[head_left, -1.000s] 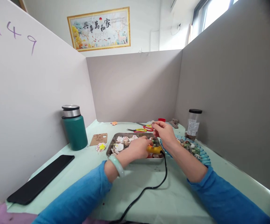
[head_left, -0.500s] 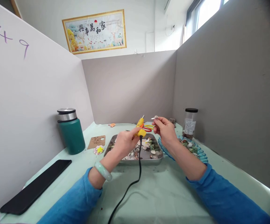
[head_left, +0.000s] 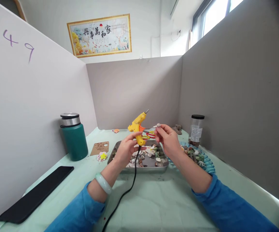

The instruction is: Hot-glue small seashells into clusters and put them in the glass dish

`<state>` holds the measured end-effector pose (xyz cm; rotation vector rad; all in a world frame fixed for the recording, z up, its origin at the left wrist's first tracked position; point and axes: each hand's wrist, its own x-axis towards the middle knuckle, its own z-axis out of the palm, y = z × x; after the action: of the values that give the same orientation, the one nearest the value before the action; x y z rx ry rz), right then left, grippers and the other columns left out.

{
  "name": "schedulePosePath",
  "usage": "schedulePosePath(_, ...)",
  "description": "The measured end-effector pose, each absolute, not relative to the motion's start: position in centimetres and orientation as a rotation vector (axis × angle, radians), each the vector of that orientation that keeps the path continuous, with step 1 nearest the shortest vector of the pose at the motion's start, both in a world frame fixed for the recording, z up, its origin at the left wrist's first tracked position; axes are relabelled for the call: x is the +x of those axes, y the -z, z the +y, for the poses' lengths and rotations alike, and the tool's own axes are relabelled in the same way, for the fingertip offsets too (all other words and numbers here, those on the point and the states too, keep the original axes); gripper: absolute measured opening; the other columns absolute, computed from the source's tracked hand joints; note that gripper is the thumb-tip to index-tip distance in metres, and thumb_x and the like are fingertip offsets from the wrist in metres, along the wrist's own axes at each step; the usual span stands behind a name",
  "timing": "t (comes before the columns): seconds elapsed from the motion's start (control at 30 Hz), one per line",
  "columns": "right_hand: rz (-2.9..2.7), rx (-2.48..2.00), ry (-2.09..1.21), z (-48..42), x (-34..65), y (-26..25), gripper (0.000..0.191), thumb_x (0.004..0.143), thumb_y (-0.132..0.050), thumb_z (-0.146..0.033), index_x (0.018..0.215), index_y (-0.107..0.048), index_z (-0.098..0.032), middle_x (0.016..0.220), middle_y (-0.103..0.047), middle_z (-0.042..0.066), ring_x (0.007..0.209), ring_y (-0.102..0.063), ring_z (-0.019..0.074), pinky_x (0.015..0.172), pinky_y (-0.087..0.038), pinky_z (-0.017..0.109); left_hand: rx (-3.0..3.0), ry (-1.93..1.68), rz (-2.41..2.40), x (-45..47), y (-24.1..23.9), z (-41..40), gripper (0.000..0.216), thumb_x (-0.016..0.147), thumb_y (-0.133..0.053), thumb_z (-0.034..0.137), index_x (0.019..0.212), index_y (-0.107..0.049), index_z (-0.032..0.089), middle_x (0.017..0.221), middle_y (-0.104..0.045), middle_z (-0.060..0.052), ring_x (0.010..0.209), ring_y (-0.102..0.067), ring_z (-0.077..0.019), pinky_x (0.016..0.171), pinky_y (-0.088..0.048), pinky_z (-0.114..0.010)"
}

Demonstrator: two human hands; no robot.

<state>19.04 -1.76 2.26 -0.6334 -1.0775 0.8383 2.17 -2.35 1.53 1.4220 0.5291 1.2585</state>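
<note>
My left hand (head_left: 126, 149) has its fingers around the handle of a yellow hot glue gun (head_left: 136, 125) with an orange trigger. The gun's metal nozzle points up and to the right, and a black cord hangs from its grip. Between thumb and fingertips, my right hand (head_left: 168, 138) pinches a small pale shell (head_left: 157, 125), just right of the gun and apart from its nozzle. Below both hands lies a metal tray (head_left: 144, 169) with many shells and stones. Scissors (head_left: 151, 134) with red and yellow handles show behind the gun.
On the right stand a blue scalloped plate (head_left: 210, 166) of shells and a black-lidded jar (head_left: 196, 130). A green bottle (head_left: 74, 138), a brown card (head_left: 99, 148), a decorated disc (head_left: 102, 156) and a black flat case (head_left: 36, 193) lie left. Grey partitions (head_left: 134, 93) enclose the table.
The glue gun has swung from nearly end-on to side-on, tilted with its nozzle higher, and my left fingers have loosened around its handle. The shell has shifted slightly left and down.
</note>
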Motion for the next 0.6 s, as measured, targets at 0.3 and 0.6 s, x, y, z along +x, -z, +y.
schedulePosePath(0.3, -1.155, -0.547, -0.851, -2.3, 18.3, -1.9, 0.02, 0.072, -0.065, -0.037, 0.08, -0.058, -0.02, 0.066, -0.056, -0.005, 0.042, -0.044, 0.005, 0.042, -0.034, 0.021, 1.514, -1.666, 1.031, 0.6, -0.1, 0.4, 0.037, 0.066, -0.069, 0.04, 0.076, -0.042, 0.018, 0.068, -0.05, 0.004, 0.056, -0.05, -0.0081, 0.051, -0.044, -0.021)
schedulePosePath(0.6, -1.078, -0.599, -0.668, -0.7, 19.7, -1.6, 0.024, 0.071, -0.066, -0.04, 0.079, -0.059, -0.02, 0.064, -0.056, -0.005, 0.042, -0.044, 0.0049, 0.043, -0.034, 0.021, 1.505, -1.435, 0.809, 0.8, -0.5, -0.8, 0.042, 0.068, -0.069, 0.033, 0.099, -0.047, 0.016, 0.076, -0.056, 0.002, 0.068, -0.059, -0.0116, 0.065, -0.046, -0.024)
